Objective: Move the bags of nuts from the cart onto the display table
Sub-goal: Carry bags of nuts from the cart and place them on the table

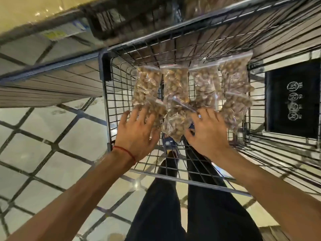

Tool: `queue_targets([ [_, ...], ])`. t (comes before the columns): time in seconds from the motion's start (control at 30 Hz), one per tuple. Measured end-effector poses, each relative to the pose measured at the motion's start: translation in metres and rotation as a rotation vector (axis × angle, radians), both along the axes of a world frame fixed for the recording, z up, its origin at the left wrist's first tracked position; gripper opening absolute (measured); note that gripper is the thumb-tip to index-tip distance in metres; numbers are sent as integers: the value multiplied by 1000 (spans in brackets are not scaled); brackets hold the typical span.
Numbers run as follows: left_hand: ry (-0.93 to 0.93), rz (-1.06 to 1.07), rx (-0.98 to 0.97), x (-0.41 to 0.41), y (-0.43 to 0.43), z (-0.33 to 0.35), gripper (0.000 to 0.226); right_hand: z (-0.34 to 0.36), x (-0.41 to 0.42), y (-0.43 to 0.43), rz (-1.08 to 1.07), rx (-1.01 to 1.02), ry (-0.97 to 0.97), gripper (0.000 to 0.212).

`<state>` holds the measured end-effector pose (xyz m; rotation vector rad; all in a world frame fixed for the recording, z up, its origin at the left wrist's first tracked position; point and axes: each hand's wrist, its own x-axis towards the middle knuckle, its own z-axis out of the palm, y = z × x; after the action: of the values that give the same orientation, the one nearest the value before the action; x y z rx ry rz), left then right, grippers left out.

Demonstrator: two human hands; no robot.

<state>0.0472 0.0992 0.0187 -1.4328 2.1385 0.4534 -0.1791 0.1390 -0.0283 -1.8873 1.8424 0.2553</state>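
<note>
Lying flat on the wire floor of the cart (107, 94), the bags of nuts (175, 87) make two rows: four clear zip bags side by side in the far row, and what look like three more in the near row, overlapping the lower ends of the far ones. Every bag has its long axis running away from me, with the sealed tops at the far end. My left grip (137, 131) is spread, its fingers straight and fanned, resting on the near-left bag (156, 112) from the bag's near end. My right grip (208, 133) lies just right of the near-middle bag (175, 124), its fingers loosely bent over the plastic and the thumb hooked toward that bag's edge; I cannot tell whether it has closed on anything. The near-middle bag sits between my two grips, about equally close to both, while the near-right bag (234, 110) lies just past my right knuckles. I judge that nothing is lifted yet, so the next move is to close on the near ends and draw the bags up and toward me. A slatted wooden surface (52, 87) stands left of the cart, possibly the table, on my left grip's side. A red thread bracelet (125, 151) circles my left wrist above the tiled floor (43, 136).
</note>
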Motion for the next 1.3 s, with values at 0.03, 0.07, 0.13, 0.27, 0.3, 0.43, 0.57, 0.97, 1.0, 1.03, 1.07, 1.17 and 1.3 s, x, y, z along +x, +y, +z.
queue_targets([
  [0.03,-2,-7,-4,0,-1,-7,56,-12,1,-1,-66,40,-62,41],
  [0.07,-5,-10,-3,0,-3,-14,56,-24,3,-3,-157,127,-138,36],
  [0.13,0,-12,9,1,-6,-27,55,-44,6,-8,-438,351,-351,22],
  [0.27,-3,19,-2,12,-3,-47,59,-79,15,-11,-1081,721,-645,15],
  [0.3,-12,30,1,15,-2,-51,61,-87,18,-10,-1168,767,-682,16],
  [0.43,-6,78,-7,26,4,-60,61,-109,31,-8,-1364,803,-818,21],
  [0.57,18,66,-25,28,9,-62,57,-120,32,-10,-1457,845,-950,48],
  [0.97,54,67,-28,38,24,-62,57,-116,28,-17,-1248,852,-840,36],
  [1.0,65,70,-37,38,26,-62,55,-114,29,-17,-1178,817,-818,34],
  [1.03,75,76,-37,37,27,-63,54,-112,29,-16,-1118,788,-817,33],
  [1.07,81,86,-29,37,28,-63,53,-108,29,-17,-1073,764,-833,30],
  [1.17,78,127,-5,35,31,-65,52,-99,25,-21,-1009,692,-953,32],
  [1.3,87,195,28,32,30,-67,53,-93,9,-30,-973,590,-1014,36],
])
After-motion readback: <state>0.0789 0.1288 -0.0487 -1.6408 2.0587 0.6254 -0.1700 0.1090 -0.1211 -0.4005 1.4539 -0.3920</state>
